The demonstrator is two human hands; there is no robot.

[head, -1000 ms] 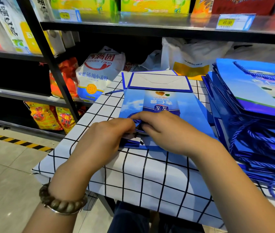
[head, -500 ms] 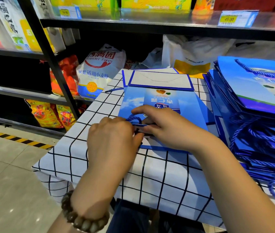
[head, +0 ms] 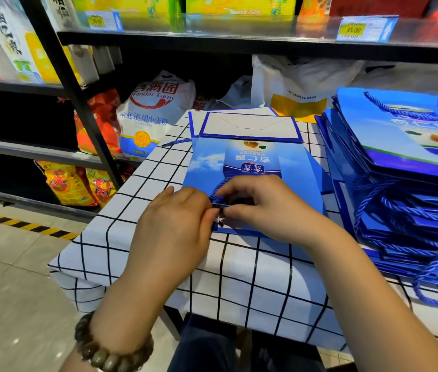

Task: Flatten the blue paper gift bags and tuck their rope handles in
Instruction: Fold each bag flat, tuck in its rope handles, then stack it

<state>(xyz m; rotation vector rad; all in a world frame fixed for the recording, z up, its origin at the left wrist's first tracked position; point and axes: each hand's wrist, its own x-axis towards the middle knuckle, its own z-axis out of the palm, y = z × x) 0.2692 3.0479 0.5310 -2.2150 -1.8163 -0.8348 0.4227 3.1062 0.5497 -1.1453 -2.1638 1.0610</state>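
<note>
Closest in, a beaded bracelet (head: 110, 351) sits on the left wrist, and both forearms reach out over the front edge of the worktop (head: 252, 285), which is draped in a white cloth with a black grid. The two hands meet at the near end of a blue paper bag (head: 204, 167) lying flat on that cloth. The left hand (head: 177, 226) is curled, its thumb and fingertips closed in on the twisted blue rope handle (head: 219, 193). The right hand (head: 263, 208) comes in from the other side, thumb and forefinger pinching the same handle right against the bag's mouth. The loop of rope bunches up between them, resting on the printed face of the bag. Further along, the bag's folded bottom panel (head: 250, 126), white with a blue border, lies flat at the far end. A loose end of rope (head: 176, 142) pokes out to the left beside it. On the right of the worktop is a tall stack of bags (head: 389, 135), the same blue, their rope loops spilling down the near side. Beyond the worktop, a white flour sack (head: 153, 114) leans on a dark shelf (head: 239, 41), with a yellow price tag (head: 365, 29) on the shelf edge above.
</note>
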